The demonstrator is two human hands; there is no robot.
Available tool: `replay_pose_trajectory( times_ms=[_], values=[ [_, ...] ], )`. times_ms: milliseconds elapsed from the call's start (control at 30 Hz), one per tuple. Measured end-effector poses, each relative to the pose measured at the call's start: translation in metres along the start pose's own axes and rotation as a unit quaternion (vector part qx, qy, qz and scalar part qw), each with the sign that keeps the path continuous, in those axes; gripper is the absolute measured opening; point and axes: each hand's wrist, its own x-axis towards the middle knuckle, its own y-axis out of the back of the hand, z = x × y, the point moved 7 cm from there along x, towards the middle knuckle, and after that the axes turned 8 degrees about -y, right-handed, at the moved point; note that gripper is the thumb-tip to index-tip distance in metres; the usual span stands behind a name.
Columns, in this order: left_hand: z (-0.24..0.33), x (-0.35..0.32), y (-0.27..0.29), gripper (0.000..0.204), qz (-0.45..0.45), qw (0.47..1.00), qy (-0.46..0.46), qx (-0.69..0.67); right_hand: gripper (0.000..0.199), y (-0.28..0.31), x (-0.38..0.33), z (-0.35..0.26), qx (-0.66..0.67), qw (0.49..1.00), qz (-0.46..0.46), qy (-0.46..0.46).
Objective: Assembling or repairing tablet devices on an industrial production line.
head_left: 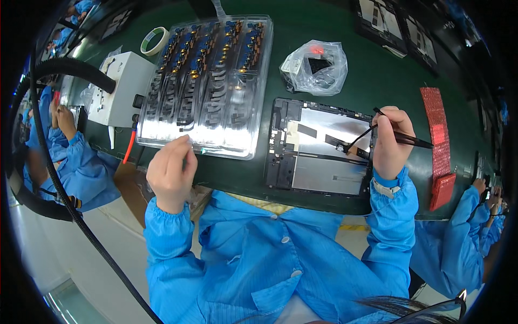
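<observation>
My right hand is closed around dark tweezers above an opened tablet-like device. A thin black line runs from that hand to a small dark piece over the device's silver middle; whether it is a tweezer arm or a cable I cannot tell. My left hand has its fingertips pinched together at the front edge of a clear plastic tray. Rows of small flex cables lie in the tray, one right by those fingertips. What the left fingers hold, if anything, is hidden.
A white box with a black hose stands left of the tray, near a tape roll. Behind the device sits a clear plastic bag. Red bubble wrap lies right. More panels are at the back; co-workers sit on both sides.
</observation>
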Motion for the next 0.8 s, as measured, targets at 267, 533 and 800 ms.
replay_pose_trajectory(
  times_ms=[267, 533, 800],
  values=[
    [0.017, 0.003, 0.005, 0.019, 0.001, 0.999, -0.029, 0.025, 0.008, 0.000, 0.000, 0.002, 0.010, 1.000, -0.007, 0.005],
    [0.036, 0.003, -0.005, 0.016, -0.091, 0.984, -0.115, 0.098, 0.007, 0.004, -0.001, 0.002, 0.018, 1.000, -0.017, -0.004],
    [0.057, 0.031, 0.009, 0.019, -0.086, 0.981, -0.068, 0.157, 0.013, 0.027, 0.008, -0.052, -0.161, 0.974, 0.056, 0.149]
  ],
)
